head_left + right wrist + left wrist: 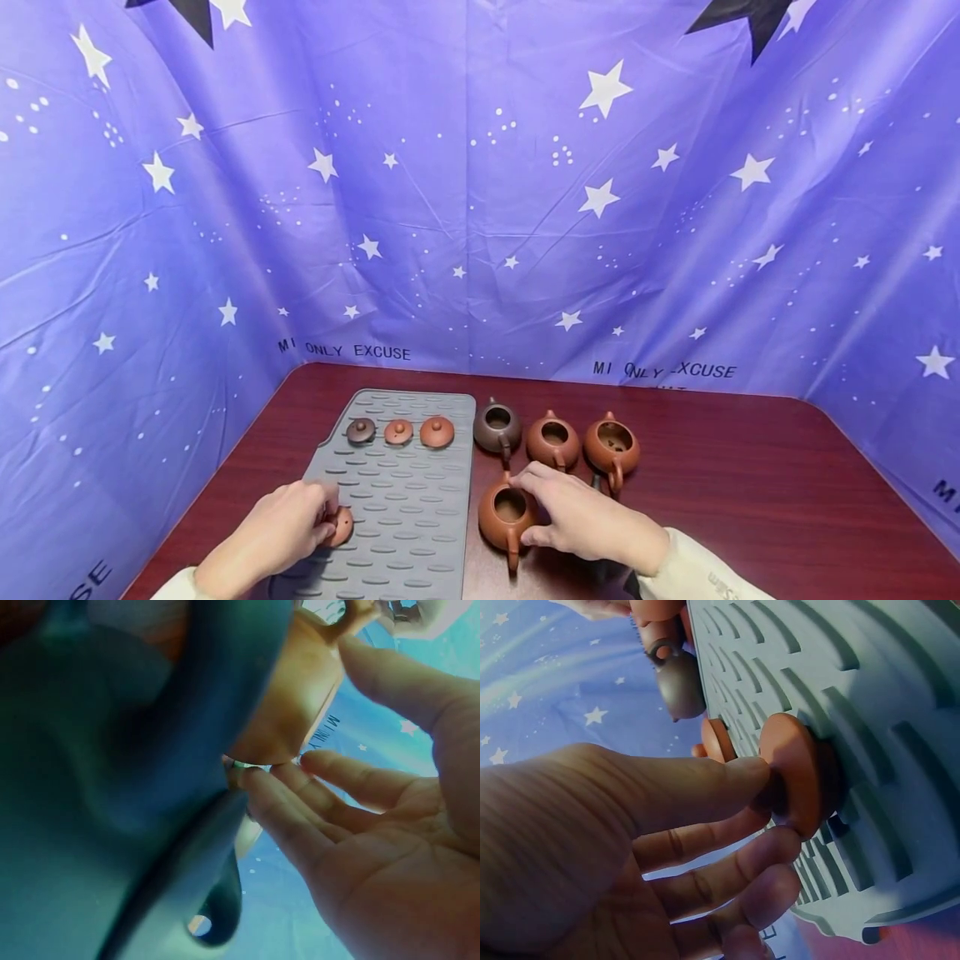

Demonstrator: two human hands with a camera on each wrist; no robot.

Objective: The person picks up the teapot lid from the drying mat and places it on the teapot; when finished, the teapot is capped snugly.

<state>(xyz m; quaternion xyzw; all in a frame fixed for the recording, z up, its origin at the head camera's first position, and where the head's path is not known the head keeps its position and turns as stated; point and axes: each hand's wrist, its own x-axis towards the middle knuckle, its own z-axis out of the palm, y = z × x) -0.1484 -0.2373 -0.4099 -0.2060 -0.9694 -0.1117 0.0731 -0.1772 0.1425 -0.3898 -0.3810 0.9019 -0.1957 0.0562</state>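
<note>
My left hand (281, 523) pinches a reddish-brown clay teapot lid (343, 527) by its knob, at the near left of a grey ribbed mat (405, 533). In the left wrist view the lid (791, 769) is tilted close to the ribs. Beside the mat, my right hand (581, 518) rests against the right side of a lidless orange-brown teapot (491, 533), its fingers mostly straight. The thumb lies near that pot's handle, the fingertips by its spout side. Under my right forearm a dark teapot (67, 825) is mostly hidden in the head view.
Three lids, one dark (361, 431) and two reddish (398, 432), lie in a row at the mat's far end. Right of them stand three lidless teapots: a dark one (483, 442) and two orange-brown ones (536, 452). A starry blue cloth (480, 208) hangs around the dark red table (750, 475).
</note>
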